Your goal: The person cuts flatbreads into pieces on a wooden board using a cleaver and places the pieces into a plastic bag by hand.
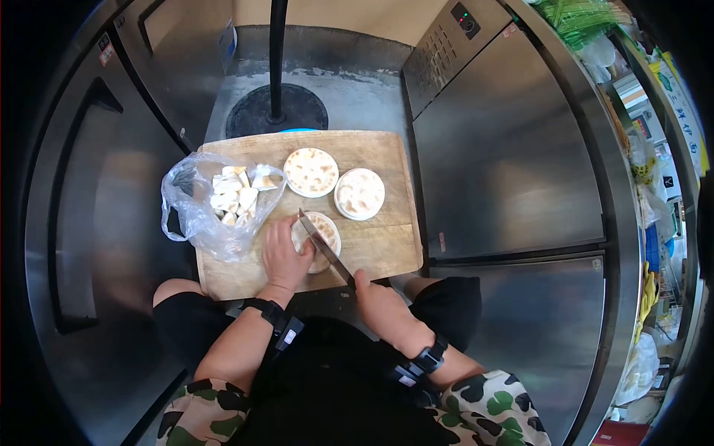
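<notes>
Stainless cabinets (pixel 513 149) flank a wooden board (pixel 379 249). Near its front edge, a round flatbread (pixel 326 227) is steadied beneath the curled left hand (pixel 285 256); a knife (pixel 326 247), laid diagonally across it, is gripped by the handle in the closed right hand (pixel 383 305).

Camouflage sleeves (pixel 491 409) in white, black, green and tan, black top (pixel 327 386), black shorts (pixel 450 308), black wrist straps (pixel 431 357) with small boxes (pixel 288 334) bearing white labels.
</notes>
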The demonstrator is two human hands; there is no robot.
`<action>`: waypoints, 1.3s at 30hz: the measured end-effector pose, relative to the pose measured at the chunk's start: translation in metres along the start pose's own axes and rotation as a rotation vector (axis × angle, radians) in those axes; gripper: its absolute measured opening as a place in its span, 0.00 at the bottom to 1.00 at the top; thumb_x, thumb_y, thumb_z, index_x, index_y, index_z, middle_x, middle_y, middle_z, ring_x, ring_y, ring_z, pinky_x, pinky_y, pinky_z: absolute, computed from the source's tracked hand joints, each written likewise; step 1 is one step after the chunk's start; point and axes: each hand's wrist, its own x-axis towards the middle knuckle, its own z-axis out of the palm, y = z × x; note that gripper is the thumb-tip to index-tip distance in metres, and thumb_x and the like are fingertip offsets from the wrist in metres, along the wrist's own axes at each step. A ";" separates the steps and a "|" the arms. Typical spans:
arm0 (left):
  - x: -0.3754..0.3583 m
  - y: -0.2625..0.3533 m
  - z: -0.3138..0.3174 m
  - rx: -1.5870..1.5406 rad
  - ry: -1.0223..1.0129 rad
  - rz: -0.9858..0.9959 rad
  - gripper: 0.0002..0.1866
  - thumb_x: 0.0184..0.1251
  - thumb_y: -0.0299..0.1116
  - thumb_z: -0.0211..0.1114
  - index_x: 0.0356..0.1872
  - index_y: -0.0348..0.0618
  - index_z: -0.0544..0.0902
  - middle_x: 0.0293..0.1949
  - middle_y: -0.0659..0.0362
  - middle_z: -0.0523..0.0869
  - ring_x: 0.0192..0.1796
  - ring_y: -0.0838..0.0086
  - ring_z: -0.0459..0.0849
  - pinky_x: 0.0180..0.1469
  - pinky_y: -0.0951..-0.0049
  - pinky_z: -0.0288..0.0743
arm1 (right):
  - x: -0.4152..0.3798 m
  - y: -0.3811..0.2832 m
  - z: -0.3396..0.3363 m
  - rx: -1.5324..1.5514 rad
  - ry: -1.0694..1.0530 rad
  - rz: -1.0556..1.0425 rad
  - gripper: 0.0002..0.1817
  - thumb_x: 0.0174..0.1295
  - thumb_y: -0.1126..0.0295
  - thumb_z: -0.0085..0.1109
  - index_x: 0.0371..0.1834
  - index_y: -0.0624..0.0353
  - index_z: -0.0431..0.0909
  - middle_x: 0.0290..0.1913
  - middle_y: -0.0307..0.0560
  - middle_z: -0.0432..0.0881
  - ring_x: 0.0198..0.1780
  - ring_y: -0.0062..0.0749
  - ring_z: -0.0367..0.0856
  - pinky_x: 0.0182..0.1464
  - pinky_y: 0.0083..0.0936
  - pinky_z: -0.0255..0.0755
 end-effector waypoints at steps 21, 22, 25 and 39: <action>-0.003 -0.001 0.002 0.027 0.028 0.018 0.23 0.50 0.29 0.70 0.49 0.40 0.75 0.45 0.48 0.79 0.52 0.50 0.77 0.55 0.55 0.72 | 0.012 0.013 0.034 0.085 0.196 -0.105 0.17 0.59 0.80 0.51 0.52 0.66 0.62 0.30 0.65 0.84 0.36 0.63 0.85 0.38 0.55 0.77; -0.001 -0.002 0.000 0.018 0.022 0.031 0.23 0.49 0.29 0.70 0.49 0.40 0.75 0.45 0.48 0.79 0.52 0.50 0.77 0.55 0.55 0.72 | 0.013 0.010 0.033 0.063 0.183 -0.088 0.17 0.60 0.80 0.51 0.52 0.66 0.62 0.31 0.65 0.84 0.36 0.63 0.85 0.38 0.55 0.77; -0.006 0.004 -0.001 0.014 -0.039 0.057 0.23 0.48 0.29 0.70 0.48 0.40 0.76 0.45 0.48 0.80 0.51 0.50 0.78 0.54 0.55 0.72 | 0.017 0.003 0.036 0.066 0.185 -0.058 0.17 0.61 0.79 0.51 0.52 0.66 0.62 0.32 0.66 0.84 0.36 0.63 0.85 0.38 0.54 0.77; -0.009 -0.008 -0.009 -0.103 0.018 0.102 0.24 0.48 0.31 0.69 0.51 0.48 0.80 0.44 0.53 0.79 0.48 0.53 0.80 0.48 0.56 0.76 | 0.052 0.004 0.043 0.060 0.203 -0.067 0.16 0.66 0.73 0.52 0.53 0.65 0.62 0.29 0.64 0.83 0.34 0.63 0.84 0.37 0.55 0.76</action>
